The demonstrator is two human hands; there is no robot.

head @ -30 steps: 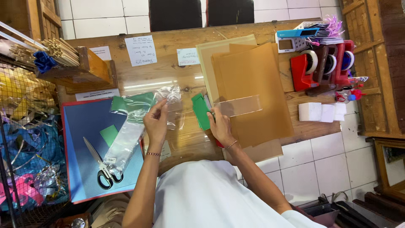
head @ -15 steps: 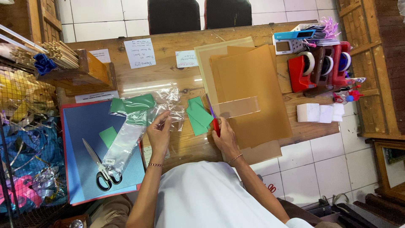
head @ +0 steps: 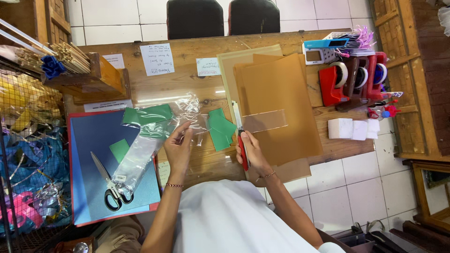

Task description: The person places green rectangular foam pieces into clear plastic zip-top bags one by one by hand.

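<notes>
White floor tiles surround a wooden bench (head: 197,86) crowded w/ craft supplies. Person's left hand (head: 179,149) pinches the edge of a crinkled clear cellophane sheet (head: 190,112) lying mid-bench, fingers (head: 183,133) closed on the film. Right hand (head: 251,151) is clenched round the red handle of a red-handled utility knife (head: 241,140), blade end pointing away along the left edge of a stack of brown card sheets (head: 281,103). 1 clear plastic strip (head: 265,120) lies across that stack, its near end by the blade.

Just left of the knife sit folded green paper pieces (head: 220,129); more green paper (head: 146,115) lies further left, partly on a blue cutting mat w/ red border (head: 93,140). On the mat: black-handled scissors (head: 108,180) and a long clear plastic sleeve (head: 136,161).

Handling, as a judgement: the cellophane looks v. light, limp, slippery and quick to crease or tear, so best held at an edge w/ a flat pinch and kept taut. Knife is stiff, light; grip on handle, well off the blade.

Far right: red tape dispensers (head: 351,79) and white blocks (head: 351,129).
</notes>
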